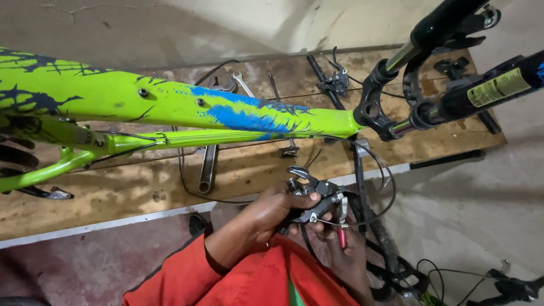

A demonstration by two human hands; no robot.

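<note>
Nearest to me, my left hand (266, 218) is curled tight around a black and silver brake lever and shifter unit (314, 195), thumb pressed along its top, holding it up just over my lap above the red sleeve (187, 280). My right hand (340, 255) sits under and behind that unit, mostly hidden; its fingers seem closed around a red-handled tool (341, 235) whose tip meets the lever body, though I cannot tell how firm that grip is. Thin black cables (377, 187) loop from the unit up toward the frame.

Just beyond my hands runs the edge of the plywood worktop (141, 195). On it lie a long steel wrench (207, 167) and, farther back, a smaller open-end spanner (242, 84) and another black lever assembly (335, 79). Across the worktop lies a lime green bicycle frame (141, 102) with blue and black splashes, its black suspension fork (442, 85) pointing to the upper right. The concrete floor (464, 215) spreads to the right.
</note>
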